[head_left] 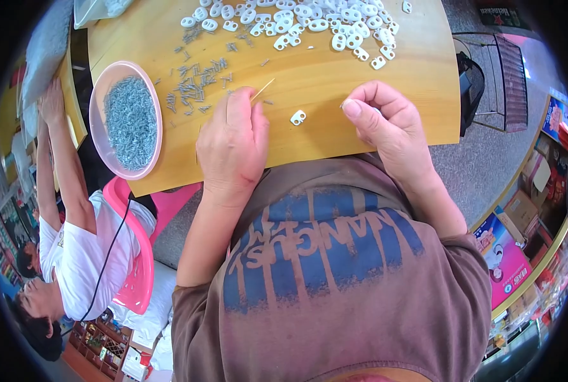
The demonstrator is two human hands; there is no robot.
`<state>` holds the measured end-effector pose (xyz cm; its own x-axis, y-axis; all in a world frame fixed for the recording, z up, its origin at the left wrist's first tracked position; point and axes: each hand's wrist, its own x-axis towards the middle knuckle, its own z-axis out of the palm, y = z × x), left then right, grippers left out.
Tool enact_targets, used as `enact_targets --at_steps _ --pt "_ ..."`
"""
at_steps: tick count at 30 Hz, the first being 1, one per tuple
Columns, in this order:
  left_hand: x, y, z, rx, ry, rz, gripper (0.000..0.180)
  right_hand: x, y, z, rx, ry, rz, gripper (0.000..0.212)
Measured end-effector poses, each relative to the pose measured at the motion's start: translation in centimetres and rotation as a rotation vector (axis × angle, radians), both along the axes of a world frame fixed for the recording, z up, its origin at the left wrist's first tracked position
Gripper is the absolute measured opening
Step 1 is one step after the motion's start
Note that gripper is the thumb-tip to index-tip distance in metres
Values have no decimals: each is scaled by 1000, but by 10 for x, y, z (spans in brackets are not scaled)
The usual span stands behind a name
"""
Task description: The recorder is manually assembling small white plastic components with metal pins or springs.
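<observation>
My left hand (231,137) is closed above the table, and a thin wooden toothpick (263,89) sticks out from its fingers, pointing up and right. To the right, thumb and index finger of my right hand (391,121) are pinched together; a bit of white shows by the fingers, but what they hold is too hidden to name. Between the hands lies a small white plastic piece (298,117) with two holes, apart from both. One tiny grey metal piece (268,102) rests beside the left fingertips. Many similar white pieces (319,25) are heaped at the far side.
Small grey spring-like pieces (195,86) are scattered left of centre on the wooden table (417,63). A pink basin (95,121) full of them stands at the left edge. Beyond it a person in a white shirt (74,267) sits on a pink chair (145,267). A dark mesh rack (510,83) is at right.
</observation>
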<state>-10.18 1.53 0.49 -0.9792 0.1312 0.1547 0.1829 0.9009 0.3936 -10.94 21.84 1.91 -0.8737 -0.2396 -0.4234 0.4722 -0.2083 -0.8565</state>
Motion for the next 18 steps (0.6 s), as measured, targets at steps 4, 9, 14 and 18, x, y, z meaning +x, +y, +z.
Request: enact_targets --at_steps 4,9,14,18 --pt "-5 3 11 -97 196 1 17 -1 1 -2 4 2 -11 14" --pt "5 14 21 104 35 -137 17 -2 -1 -2 6 2 25 13" --pt "6 22 14 132 -178 -151 17 -1 -1 -4 8 14 36 13" --pt "1 24 13 183 -248 -130 15 0 1 -5 0 18 38 13"
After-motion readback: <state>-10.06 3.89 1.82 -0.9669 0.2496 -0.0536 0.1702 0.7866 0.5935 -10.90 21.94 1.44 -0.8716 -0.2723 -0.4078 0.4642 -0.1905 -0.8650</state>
